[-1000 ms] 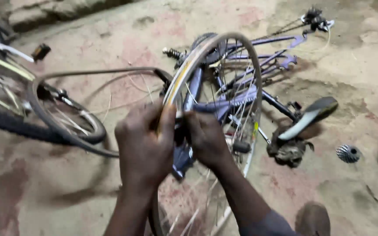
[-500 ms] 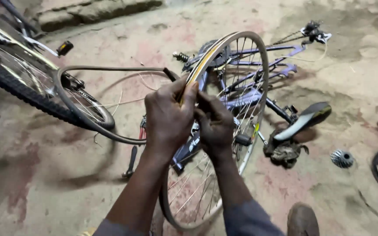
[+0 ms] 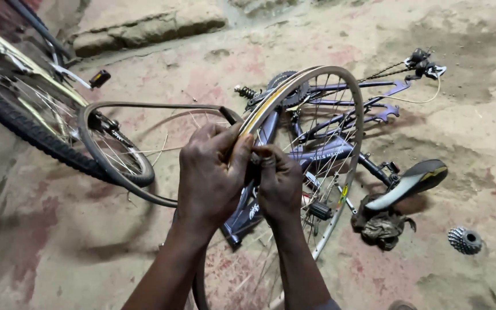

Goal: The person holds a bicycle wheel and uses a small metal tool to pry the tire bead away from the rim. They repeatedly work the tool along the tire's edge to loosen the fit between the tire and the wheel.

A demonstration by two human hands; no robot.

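Note:
I hold a bare spoked bicycle rim [image 3: 340,86] upright in front of me. My left hand [image 3: 210,178] clasps the near edge of the rim, with the thumb pressed on the rim bed. My right hand [image 3: 279,181] grips the rim right beside it, fingers curled over a dark inner tube [image 3: 144,106]. The tube hangs off the rim and loops out to the left in a wide limp arc. A tan rim strip lines the rim's outer channel.
A purple bicycle frame [image 3: 328,149] lies on the dusty concrete floor behind the rim, saddle [image 3: 409,181] to the right. Another bicycle's tyred wheel [image 3: 35,120] stands at left. A rag [image 3: 383,224] and a sprocket cassette [image 3: 465,240] lie at right.
My view has shifted up and left, so the left bicycle shows more. Both hands stay on the rim, and the fingers have worked slightly along its edge at the tube.

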